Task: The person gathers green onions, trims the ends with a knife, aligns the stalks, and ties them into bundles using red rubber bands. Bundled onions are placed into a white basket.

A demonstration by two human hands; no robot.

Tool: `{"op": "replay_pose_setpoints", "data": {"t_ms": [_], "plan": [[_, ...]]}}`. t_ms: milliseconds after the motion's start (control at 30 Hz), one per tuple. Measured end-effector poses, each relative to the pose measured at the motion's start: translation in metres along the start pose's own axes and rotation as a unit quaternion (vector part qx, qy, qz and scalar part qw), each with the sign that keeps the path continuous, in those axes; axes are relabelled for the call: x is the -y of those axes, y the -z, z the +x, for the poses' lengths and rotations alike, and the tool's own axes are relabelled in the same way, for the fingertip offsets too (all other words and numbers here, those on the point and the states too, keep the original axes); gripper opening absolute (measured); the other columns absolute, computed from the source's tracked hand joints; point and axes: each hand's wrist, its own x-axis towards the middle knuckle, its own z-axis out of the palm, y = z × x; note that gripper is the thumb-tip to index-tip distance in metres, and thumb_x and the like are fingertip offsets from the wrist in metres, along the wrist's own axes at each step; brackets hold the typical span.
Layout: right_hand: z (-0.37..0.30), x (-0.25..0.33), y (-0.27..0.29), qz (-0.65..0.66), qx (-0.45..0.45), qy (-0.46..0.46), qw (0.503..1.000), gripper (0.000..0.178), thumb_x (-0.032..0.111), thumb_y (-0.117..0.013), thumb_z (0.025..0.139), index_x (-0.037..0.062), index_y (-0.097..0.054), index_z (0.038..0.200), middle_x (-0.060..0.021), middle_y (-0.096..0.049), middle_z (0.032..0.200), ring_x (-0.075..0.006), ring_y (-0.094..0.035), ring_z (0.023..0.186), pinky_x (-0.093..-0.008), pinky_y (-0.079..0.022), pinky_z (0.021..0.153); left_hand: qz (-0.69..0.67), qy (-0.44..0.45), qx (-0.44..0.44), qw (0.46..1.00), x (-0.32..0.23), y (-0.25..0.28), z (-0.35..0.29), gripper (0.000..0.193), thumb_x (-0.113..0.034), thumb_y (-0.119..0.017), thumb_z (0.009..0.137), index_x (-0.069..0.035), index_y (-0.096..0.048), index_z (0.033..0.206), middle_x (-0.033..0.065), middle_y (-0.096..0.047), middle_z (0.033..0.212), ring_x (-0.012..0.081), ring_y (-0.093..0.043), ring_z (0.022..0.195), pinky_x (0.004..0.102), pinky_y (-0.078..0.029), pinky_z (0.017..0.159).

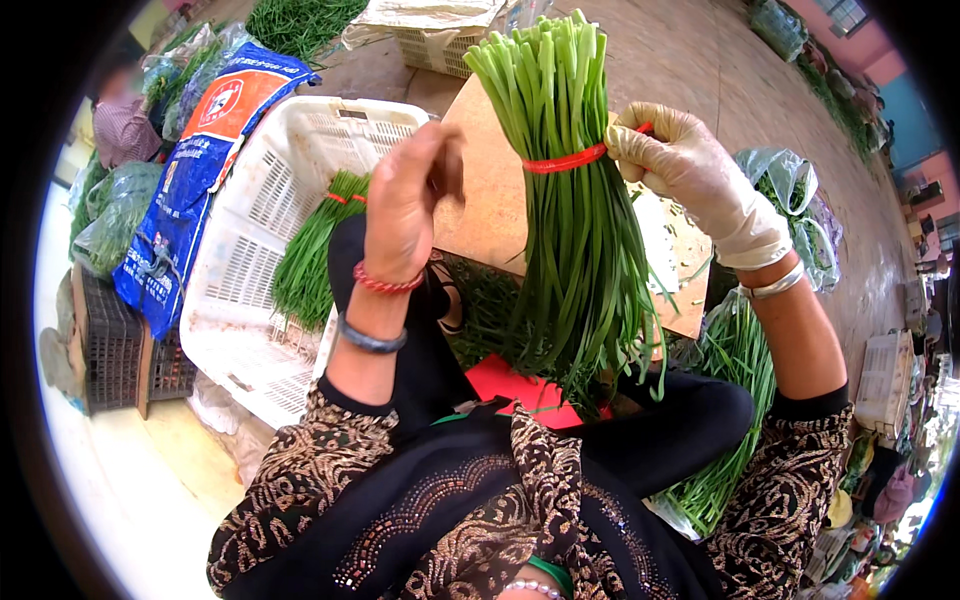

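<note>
Bundled greens (575, 215) sit toward one o'clock on my feed, my gloved right hand (680, 165) pinching their red band (563, 161). My bare left hand (410, 190), at eleven, is loosely curled around nothing; a white crate (265, 200) lies at ten.

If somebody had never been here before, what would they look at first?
Probably the big bunch of long green stalks standing out near the middle, with a bright red band around it and the right hand, in a pale glove, at the band's right side. Next might come the blue and orange sack at the left, beside the white crate with a smaller green bunch inside.
</note>
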Motion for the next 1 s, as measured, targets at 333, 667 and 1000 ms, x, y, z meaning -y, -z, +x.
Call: {"op": "replay_pose_setpoints", "data": {"t_ms": [333, 667, 1000], "plan": [[-0.034, 0.052, -0.028, -0.197, 0.008, 0.19, 0.962, 0.014, 0.016, -0.066, 0.088, 0.0017, -0.065, 0.089, -0.016, -0.065, 0.075, -0.0258, -0.065, 0.068, -0.036, -0.051, 0.062, -0.589, 0.503, 0.23, 0.589, 0.035, -0.039, -0.073, 0.111, -0.081, -0.034, 0.086, 0.013, -0.028, 0.145, 0.0354, -0.037, 0.145, 0.0469, -0.047, 0.128, 0.0538, -0.041, 0.105], [-0.076, 0.055, -0.035, -0.296, 0.166, 0.274, 0.9, 0.015, 0.013, -0.07, 0.085, 0.0047, -0.058, 0.085, -0.0101, -0.06, 0.072, -0.0291, -0.062, 0.066, -0.0368, -0.05, 0.059, -0.566, 0.379, 0.2, 0.705, 0.011, -0.065, -0.057, 0.089, -0.064, -0.041, 0.091, 0.002, -0.028, 0.149, 0.0271, -0.036, 0.15, 0.0424, -0.04, 0.136, 0.0523, -0.035, 0.111], [0.061, 0.077, 0.077, -0.556, -0.009, 0.022, 0.831, 0.028, 0.034, -0.065, 0.087, 0.0065, -0.067, 0.091, -0.0112, -0.067, 0.075, -0.0257, -0.06, 0.067, -0.0399, -0.047, 0.064, -0.145, 0.234, 0.29, 0.917, -0.007, -0.062, -0.025, 0.075, -0.049, -0.048, 0.093, -0.002, -0.032, 0.149, 0.0258, -0.038, 0.149, 0.0403, -0.041, 0.136, 0.051, -0.034, 0.113]]}}
